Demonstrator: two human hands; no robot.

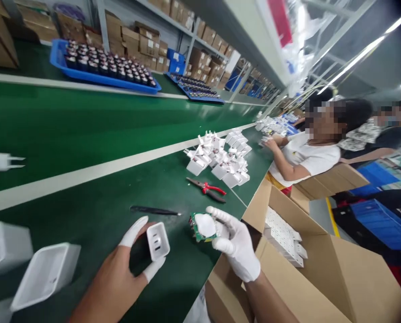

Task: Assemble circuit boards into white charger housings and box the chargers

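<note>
Your left hand (118, 267) grips a white casing (159, 241) between thumb and forefinger, both tipped with white covers, and your right hand (239, 246), gloved in white, pinches a small board (195, 232) by its near side. The two things are apart, both held above the green table (178, 278), with the casing's hollow end turned up toward you so its inner slots show.

The casing looks like light, stiff plastic, smooth enough to slide a little under the covers. Hold it by its outer walls, as you do now, which leaves the rim unobstructed.

The board seems light too but far more fragile: parts crowd its edge, and a white piece sits on its face. Whether that piece is soft or hard, you cannot tell from here. Take the board by its edges, with a gentle pinch, and avoid pressing on the parts.

Tweezers (155, 210) lie just beyond your left hand, and red-handled pliers (207, 189) lie beyond the board. Farther along is a pile of white units (217, 157); two larger shells (47, 273) stand left of your left hand. A carton (362, 264) stands open to your right.
</note>
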